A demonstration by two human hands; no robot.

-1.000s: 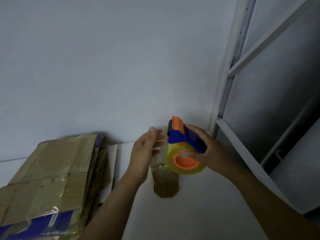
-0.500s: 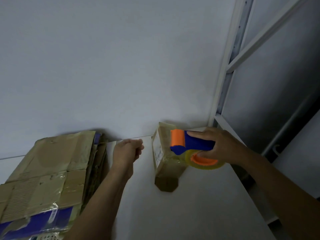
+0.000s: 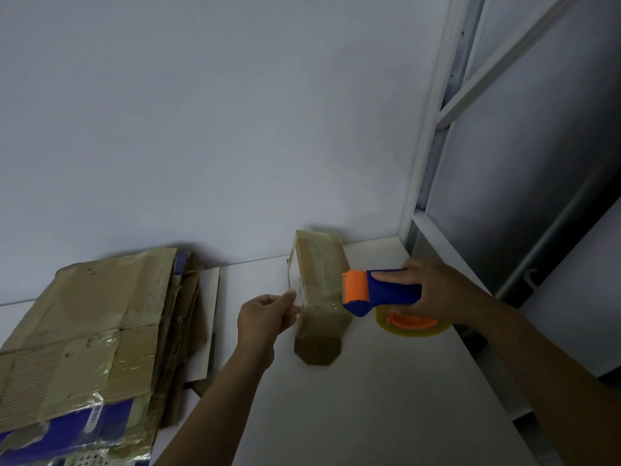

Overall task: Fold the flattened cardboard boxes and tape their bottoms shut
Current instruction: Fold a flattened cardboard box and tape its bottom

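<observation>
Your right hand [image 3: 433, 294] grips the tape dispenser [image 3: 386, 290]; your left hand [image 3: 265, 317] pinches clear tape [image 3: 293, 295] beside the glossy, upright brown box [image 3: 319, 277].

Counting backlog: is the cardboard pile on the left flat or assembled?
Flat. The cardboard pile lies as layered sheets on the table; none stands as a box.

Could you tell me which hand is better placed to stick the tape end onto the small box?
Left, probably: the left hand pinches the tape end beside the small box; the right hand grips the tape dispenser.
</observation>
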